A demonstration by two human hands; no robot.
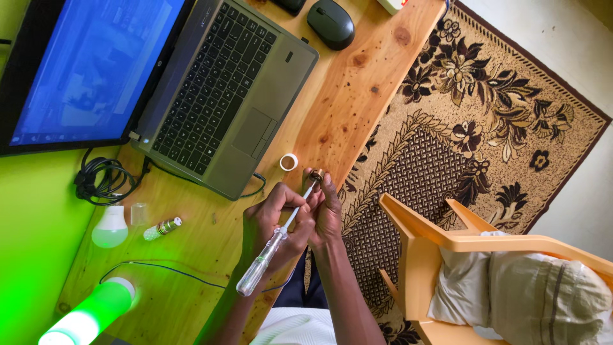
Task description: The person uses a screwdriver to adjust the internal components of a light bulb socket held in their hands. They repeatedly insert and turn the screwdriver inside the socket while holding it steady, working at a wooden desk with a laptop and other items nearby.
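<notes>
Two hands meet over the near edge of the wooden table (332, 108), just in front of the grey laptop (223, 96). Beyond the edge lie a patterned rug (485, 115) and an orange plastic chair (447, 249) with a pale cushion on it.

On the table to the left rest a white bulb (110, 227), a small lamp base (163, 228) and a green-lit lamp (89, 316); a white tape ring (288, 162) sits just above the hands, apart from them.

The left hand (271, 223) has its fingers wrapped shut around a screwdriver (274, 243) with a clear handle. Its long axis runs diagonally, handle down and left toward the body, thin shaft up and right. The right hand (327, 214) lies just to the right of the shaft, its fingers pinched together on a small brass-coloured metal fitting (317, 174) held at the fingertips. The screwdriver tip meets that fitting, so the tool points straight into the piece, and the two hands touch along the shaft. Whether the tip sits in a screw head is too small to tell.
</notes>
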